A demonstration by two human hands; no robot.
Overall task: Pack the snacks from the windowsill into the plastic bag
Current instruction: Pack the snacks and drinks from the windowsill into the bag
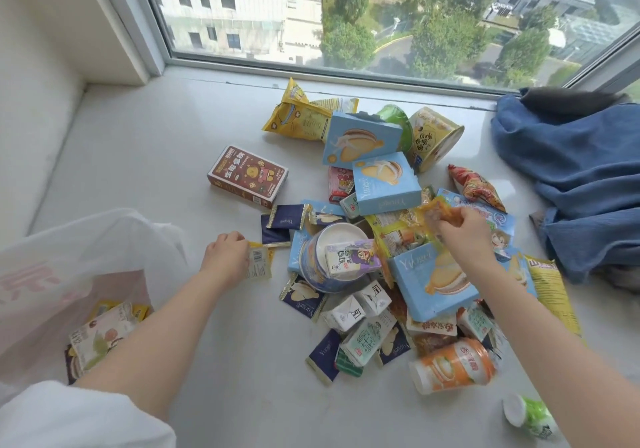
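A heap of snacks lies on the white windowsill (145, 156): light blue boxes (384, 184), dark blue sachets (287, 217), small drink cartons (349, 260), an orange cup (453, 366) and a red-brown box (247, 175). My left hand (225, 257) grips a small yellow packet (259, 262) with a barcode, at the heap's left edge. Over the middle of the heap, my right hand (464, 229) pinches a crinkly orange-yellow packet (436, 212). The translucent white plastic bag (69, 264) stands open at the lower left with a few packets (100, 336) inside.
A blue cloth (581, 177) is bunched at the right against the window. A yellow bag (301, 113) and a round tub (433, 139) lie near the window frame. A green-and-white bottle (530, 416) lies at the lower right. The wall closes the left side.
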